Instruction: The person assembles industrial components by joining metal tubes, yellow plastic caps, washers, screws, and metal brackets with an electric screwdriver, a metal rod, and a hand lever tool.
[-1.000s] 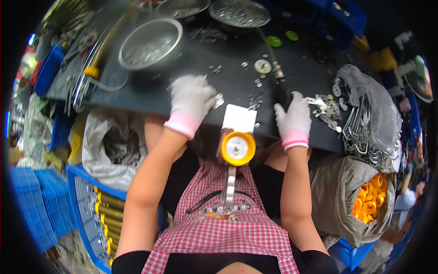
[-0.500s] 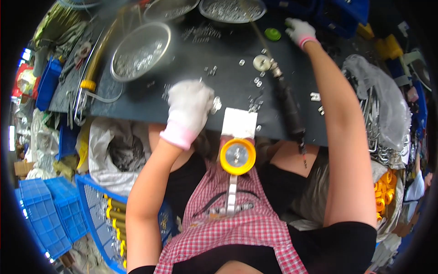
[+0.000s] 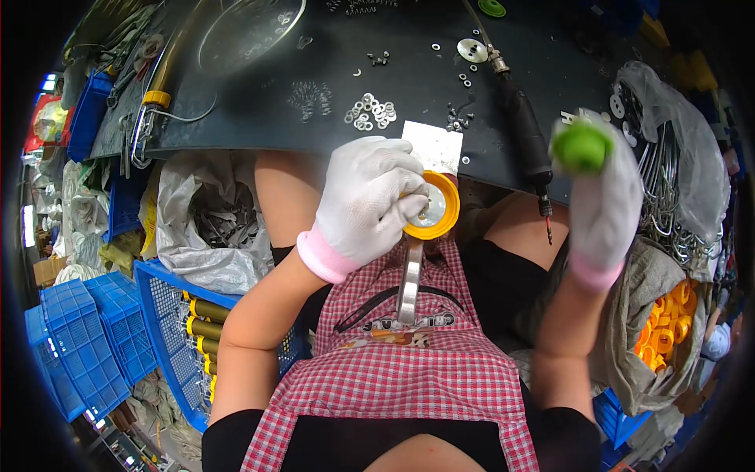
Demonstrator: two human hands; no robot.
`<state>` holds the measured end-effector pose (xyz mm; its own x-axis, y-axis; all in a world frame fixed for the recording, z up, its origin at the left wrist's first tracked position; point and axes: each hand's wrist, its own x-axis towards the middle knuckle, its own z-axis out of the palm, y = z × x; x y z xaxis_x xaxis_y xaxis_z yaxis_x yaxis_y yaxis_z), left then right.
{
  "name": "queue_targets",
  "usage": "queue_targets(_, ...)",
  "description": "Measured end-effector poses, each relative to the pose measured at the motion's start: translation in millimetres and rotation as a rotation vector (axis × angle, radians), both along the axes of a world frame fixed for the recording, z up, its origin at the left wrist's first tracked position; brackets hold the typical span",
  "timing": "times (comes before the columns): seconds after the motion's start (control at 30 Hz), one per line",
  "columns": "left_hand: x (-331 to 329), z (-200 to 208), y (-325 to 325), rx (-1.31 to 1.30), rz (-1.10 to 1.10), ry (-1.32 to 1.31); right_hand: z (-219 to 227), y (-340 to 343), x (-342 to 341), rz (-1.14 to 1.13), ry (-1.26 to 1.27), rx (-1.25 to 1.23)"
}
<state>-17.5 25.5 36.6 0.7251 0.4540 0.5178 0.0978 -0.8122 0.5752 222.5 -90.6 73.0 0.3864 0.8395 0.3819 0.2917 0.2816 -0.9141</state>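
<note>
A yellow ring with a metal disc in its middle sits at the front edge of the table, in front of a white plate. A flat metal strip reaches from it toward my apron. My left hand, in a white glove, has its fingertips pinched together over the disc; whatever they hold is too small or hidden. My right hand, gloved and smeared by motion, grips a green round plastic cap to the right of a black power screwdriver.
Flat washers lie in a pile behind my left hand, with small springs and screws nearby. A pale disc lies by the screwdriver. A metal bowl stands far left. A sack of yellow rings is at right.
My left hand has moved from beside the washers to the disc in the yellow ring. My right hand has come back from the far side of the table with a green cap.
</note>
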Motion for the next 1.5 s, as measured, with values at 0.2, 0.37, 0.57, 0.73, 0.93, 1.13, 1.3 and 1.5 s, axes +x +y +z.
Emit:
queue_targets(0.2,1,5,0,0.191,-0.069,0.001,-81,-75,-96,0.048,0.870,-0.104)
queue_targets(0.37,2,8,5,0.353,-0.118,0.006,-117,-91,-123,0.033,0.828,-0.411)
queue_targets(0.57,0,8,12,0.420,-0.222,-0.007,-125,-80,-121,0.180,0.807,-0.500)
queue_targets(0.73,-3,18,18,0.482,-0.285,0.044,-139,-62,-124,0.286,1.000,-0.667)
queue_targets(0.93,-59,-88,-21,-0.707,0.418,-0.592,-129,-51,-111,0.659,1.062,-0.619)
queue_targets(1.13,-13,-335,18,-1.609,0.479,-0.384,-111,-27,-131,0.645,0.634,-0.752)
queue_targets(1.3,34,-428,8,-1.670,0.683,0.034,-113,-29,-131,0.458,0.481,-0.919)
queue_targets(1.5,13,-465,-27,-1.429,0.526,0.654,-120,-40,-129,0.256,-0.129,-0.737)
